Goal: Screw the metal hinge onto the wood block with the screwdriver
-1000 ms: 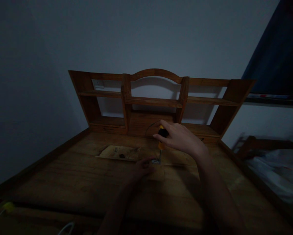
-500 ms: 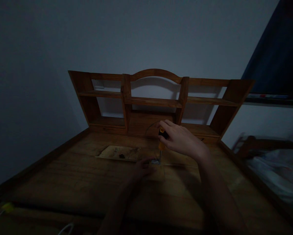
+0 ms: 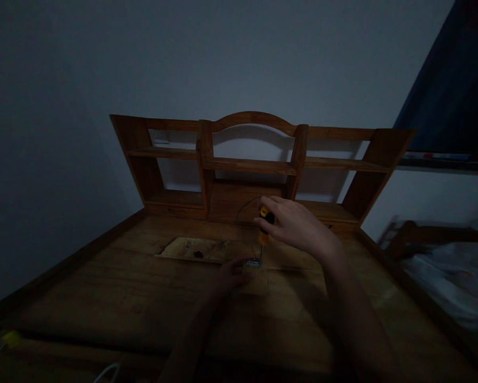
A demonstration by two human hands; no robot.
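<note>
Head view: board near screwdriver, shelf behind.

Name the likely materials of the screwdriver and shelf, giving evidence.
Screwdriver handle: probably plastic, from its solid yellow and black colouring; shaft: apparently bare metal, thin and grey. Shelf: wood, perhaps varnished, showing brown grain; dimness leaves gloss uncertain.

Room at front left
Dim brown wooden surface seems passable; left hand and slender yellow-and-black screwdriver bar the middle.
</note>
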